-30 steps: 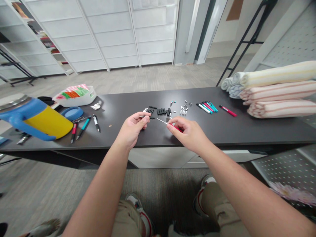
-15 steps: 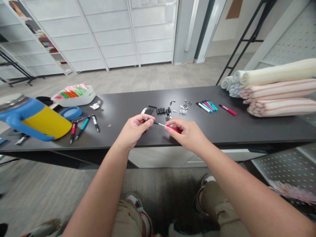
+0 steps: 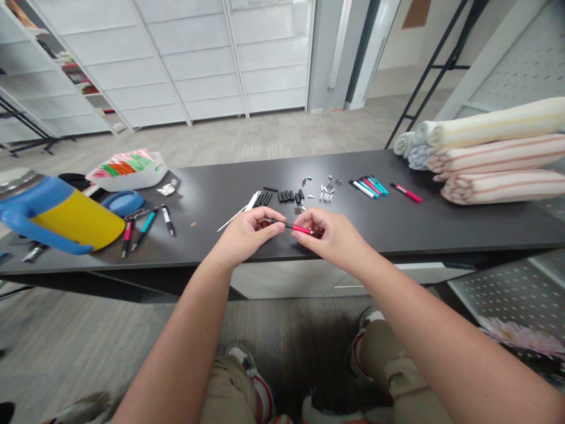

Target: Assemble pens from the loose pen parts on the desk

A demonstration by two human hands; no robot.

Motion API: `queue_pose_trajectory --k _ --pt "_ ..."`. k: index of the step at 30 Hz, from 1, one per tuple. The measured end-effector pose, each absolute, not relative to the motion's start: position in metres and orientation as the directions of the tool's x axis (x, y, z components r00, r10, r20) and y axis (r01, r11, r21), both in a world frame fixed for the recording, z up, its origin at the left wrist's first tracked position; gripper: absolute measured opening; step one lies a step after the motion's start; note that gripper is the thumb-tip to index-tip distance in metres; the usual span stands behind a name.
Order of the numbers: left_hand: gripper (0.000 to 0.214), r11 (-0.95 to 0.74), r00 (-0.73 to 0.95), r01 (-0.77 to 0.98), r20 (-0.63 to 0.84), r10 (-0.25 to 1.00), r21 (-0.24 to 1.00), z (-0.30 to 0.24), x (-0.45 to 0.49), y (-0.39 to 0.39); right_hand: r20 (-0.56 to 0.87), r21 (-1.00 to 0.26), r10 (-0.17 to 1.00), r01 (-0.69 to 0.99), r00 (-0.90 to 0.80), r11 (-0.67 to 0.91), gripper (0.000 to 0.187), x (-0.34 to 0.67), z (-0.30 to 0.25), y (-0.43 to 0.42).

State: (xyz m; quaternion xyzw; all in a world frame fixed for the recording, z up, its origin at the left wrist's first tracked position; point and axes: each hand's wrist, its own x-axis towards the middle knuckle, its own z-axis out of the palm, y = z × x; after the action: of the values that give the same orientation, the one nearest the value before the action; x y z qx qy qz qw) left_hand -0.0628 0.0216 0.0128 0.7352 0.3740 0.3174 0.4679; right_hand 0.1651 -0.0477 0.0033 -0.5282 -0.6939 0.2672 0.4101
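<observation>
My left hand (image 3: 249,235) pinches the dark front section (image 3: 288,225) of a pen between thumb and fingers. The red pen barrel (image 3: 302,229) is in the closed fingers of my right hand (image 3: 331,232), lined up end to end with the dark section above the table's front edge. Just beyond my hands lie white sticks (image 3: 230,219), thin black pieces (image 3: 263,199), short black grips (image 3: 289,196) and small silver and white parts (image 3: 327,193). Fingertips hide part of the pen at both ends.
Red, white and teal barrels (image 3: 368,186) and a separate red one (image 3: 406,192) lie to the right, beside rolled towels (image 3: 503,153). At left are several pens (image 3: 145,228), a blue-and-yellow mug (image 3: 79,212), a blue lid (image 3: 123,203) and a white basket (image 3: 150,171).
The red barrel and the dark section have come together, covering the white refill that showed between them. My left hand has moved slightly right, revealing more white sticks behind it.
</observation>
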Motion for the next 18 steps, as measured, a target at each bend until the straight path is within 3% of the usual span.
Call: queue_pose_trajectory --k 6,11,18 --pt "0.032 -0.252 0.495 0.229 0.11 0.862 0.94 0.0144 -0.0635 0.0206 0.325 -0.757 0.929 0.54 -0.178 0.368 0.012 0.1651 0.0055 -0.0468" --pt "0.033 -0.228 0.488 0.197 0.107 0.866 0.954 0.0172 -0.0632 0.0196 0.367 -0.655 0.897 0.617 -0.245 0.436 0.03 0.1628 0.0058 -0.0451" --pt "0.029 -0.312 0.503 0.285 0.136 0.853 0.906 0.013 -0.0616 0.0212 0.293 -0.697 0.948 0.652 -0.123 0.3 0.019 0.1609 0.006 -0.0491"
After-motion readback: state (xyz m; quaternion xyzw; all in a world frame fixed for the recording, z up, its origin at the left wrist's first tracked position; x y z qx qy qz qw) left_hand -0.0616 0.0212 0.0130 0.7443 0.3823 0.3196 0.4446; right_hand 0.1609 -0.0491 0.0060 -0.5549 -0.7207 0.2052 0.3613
